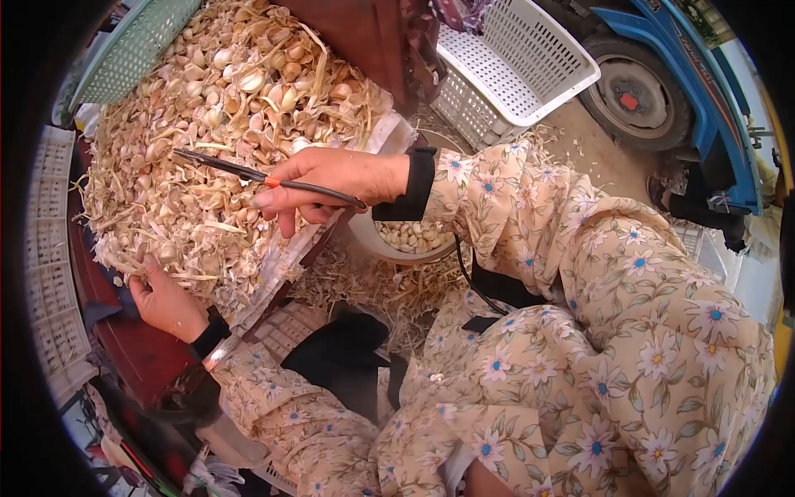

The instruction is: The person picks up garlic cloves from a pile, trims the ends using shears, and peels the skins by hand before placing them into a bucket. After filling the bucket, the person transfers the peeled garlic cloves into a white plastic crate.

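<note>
My right hand (335, 178) is closed around a pair of scissors (224, 166) with dark blades and orange and black on the handles. The blades point left over a large heap of garlic (224, 108), made of cloves, bulbs, dry stalks and papery skins. At the heap's lower left edge, my left hand (170, 302) touches the garlic, its thumb and forefinger apart. Its other fingers are partly hidden. Below my right wrist, a round bowl (389, 248) holds pale peeled cloves, partly covered by my sleeve.
A green plastic basket (137, 50) leans at the heap's upper left. A white crate (505, 66) stands at the upper right, near the wheel (633, 91) of a blue vehicle. Another white crate (54, 248) is at the left. Dry skins and stalks (364, 286) litter the ground.
</note>
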A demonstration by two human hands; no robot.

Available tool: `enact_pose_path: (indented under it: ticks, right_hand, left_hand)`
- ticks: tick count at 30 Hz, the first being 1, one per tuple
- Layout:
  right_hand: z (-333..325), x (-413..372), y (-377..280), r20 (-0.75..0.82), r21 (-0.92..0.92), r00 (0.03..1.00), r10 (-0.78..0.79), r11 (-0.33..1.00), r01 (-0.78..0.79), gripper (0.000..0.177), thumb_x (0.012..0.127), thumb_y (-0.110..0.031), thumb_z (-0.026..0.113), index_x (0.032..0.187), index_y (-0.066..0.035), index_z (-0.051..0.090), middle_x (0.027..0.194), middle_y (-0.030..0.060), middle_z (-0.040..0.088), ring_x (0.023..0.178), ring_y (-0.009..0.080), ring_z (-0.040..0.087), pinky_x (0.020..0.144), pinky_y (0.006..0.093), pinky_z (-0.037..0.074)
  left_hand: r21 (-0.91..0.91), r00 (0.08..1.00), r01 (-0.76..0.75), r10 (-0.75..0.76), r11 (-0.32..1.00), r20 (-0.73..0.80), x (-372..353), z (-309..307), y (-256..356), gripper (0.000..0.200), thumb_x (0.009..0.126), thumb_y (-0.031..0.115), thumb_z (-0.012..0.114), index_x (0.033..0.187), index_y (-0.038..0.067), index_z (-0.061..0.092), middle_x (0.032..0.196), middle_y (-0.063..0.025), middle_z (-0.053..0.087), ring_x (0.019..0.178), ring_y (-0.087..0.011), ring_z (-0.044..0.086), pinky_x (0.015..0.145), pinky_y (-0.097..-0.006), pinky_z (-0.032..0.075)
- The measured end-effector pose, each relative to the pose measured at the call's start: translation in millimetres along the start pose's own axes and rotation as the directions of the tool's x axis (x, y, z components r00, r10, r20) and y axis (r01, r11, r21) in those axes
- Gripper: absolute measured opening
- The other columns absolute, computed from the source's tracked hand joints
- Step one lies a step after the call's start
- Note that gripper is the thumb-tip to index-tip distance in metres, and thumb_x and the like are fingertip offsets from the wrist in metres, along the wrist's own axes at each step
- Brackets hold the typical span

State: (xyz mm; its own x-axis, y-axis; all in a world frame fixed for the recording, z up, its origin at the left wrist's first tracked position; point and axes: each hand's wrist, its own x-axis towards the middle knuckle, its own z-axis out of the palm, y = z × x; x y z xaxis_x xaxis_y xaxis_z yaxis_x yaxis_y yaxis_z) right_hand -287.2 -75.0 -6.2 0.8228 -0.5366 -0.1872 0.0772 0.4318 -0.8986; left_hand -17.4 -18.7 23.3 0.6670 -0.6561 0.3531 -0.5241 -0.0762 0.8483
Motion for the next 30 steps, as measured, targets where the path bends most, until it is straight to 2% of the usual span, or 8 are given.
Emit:
enact_pose_path:
  ticks: [3,7,12,15,16,21,22,30]
  right_hand:
    - [0,3,3,0.009,0.040,1.000,0.001,0.999,-0.001,0.038,0.086,-0.040,0.053,0.090,-0.002,0.059,0.068,0.0038,0.061,0.044,0.0029,0.042,0.039,0.0177,0.030]
    - [3,4,1,-0.002,0.128,1.000,-0.016,0.992,0.017,0.035,0.086,-0.036,0.054,0.090,-0.002,0.058,0.071,0.0037,0.061,0.045,0.0026,0.043,0.039,0.0168,0.032]
    - [22,13,9,-0.068,0.286,0.994,-0.090,0.952,0.106,0.031,0.084,-0.029,0.059,0.098,-0.002,0.055,0.078,0.0030,0.061,0.054,0.0048,0.053,0.047,0.0175,0.040]
    - [40,10,7,-0.036,0.292,0.988,-0.149,0.944,0.153,0.034,0.081,-0.026,0.064,0.101,0.000,0.054,0.079,0.0029,0.060,0.061,0.0076,0.058,0.051,0.0192,0.044]
    - [46,8,8,-0.022,0.281,0.983,-0.181,0.943,0.180,0.035,0.080,-0.026,0.064,0.101,0.000,0.054,0.079,0.0029,0.060,0.061,0.0080,0.058,0.051,0.0196,0.044]
    - [64,-8,24,0.035,0.295,0.995,-0.098,0.952,0.084,0.038,0.073,-0.024,0.072,0.097,0.000,0.055,0.073,0.0020,0.059,0.060,0.0079,0.057,0.049,0.0201,0.043]
    - [71,-14,31,0.058,0.197,0.986,-0.158,0.970,0.144,0.034,0.072,-0.024,0.073,0.091,-0.002,0.056,0.070,0.0010,0.058,0.058,0.0070,0.055,0.046,0.0188,0.039]
    - [61,-14,29,0.139,0.183,0.989,-0.055,0.983,0.029,0.037,0.083,-0.039,0.058,0.073,-0.003,0.057,0.061,0.0019,0.057,0.047,0.0067,0.051,0.043,0.0192,0.038]
  left_hand:
    - [-0.359,0.985,0.169,-0.162,0.918,0.050,3,-10,1,0.023,0.086,0.016,0.057,0.102,0.000,0.054,0.094,-0.0094,0.059,0.077,-0.0152,0.058,0.063,-0.0257,0.049]
    - [-0.477,0.970,0.244,-0.217,0.844,0.112,-8,-11,18,0.027,0.086,0.018,0.056,0.107,0.003,0.049,0.094,-0.0105,0.058,0.078,-0.0195,0.061,0.054,-0.0317,0.055]
    - [-0.607,0.944,0.327,-0.283,0.725,0.171,-31,-15,35,0.031,0.087,0.021,0.054,0.111,0.005,0.045,0.105,-0.0122,0.055,0.089,-0.0237,0.059,0.060,-0.0366,0.056]
    - [-0.623,0.949,0.314,-0.257,0.716,0.182,-58,-12,44,0.032,0.087,0.021,0.054,0.113,0.006,0.044,0.108,-0.0118,0.054,0.093,-0.0241,0.057,0.066,-0.0373,0.055]
    - [-0.599,0.916,0.397,-0.257,0.695,0.309,-69,-19,47,0.032,0.086,0.021,0.055,0.114,0.007,0.045,0.111,-0.0123,0.052,0.095,-0.0235,0.056,0.071,-0.0368,0.054]
    - [-0.637,0.934,0.356,-0.246,0.684,0.257,-117,-13,43,0.026,0.088,0.016,0.051,0.112,0.006,0.045,0.105,-0.0122,0.055,0.089,-0.0220,0.058,0.072,-0.0351,0.053]
    - [-0.619,0.941,0.339,-0.248,0.708,0.232,-126,-14,41,0.026,0.088,0.016,0.051,0.111,0.005,0.046,0.104,-0.0121,0.056,0.088,-0.0218,0.058,0.072,-0.0346,0.052]
    - [-0.553,0.907,0.381,-0.184,0.741,0.379,-130,-31,48,0.020,0.088,0.014,0.051,0.104,0.002,0.050,0.092,-0.0102,0.057,0.072,-0.0156,0.057,0.062,-0.0274,0.050]
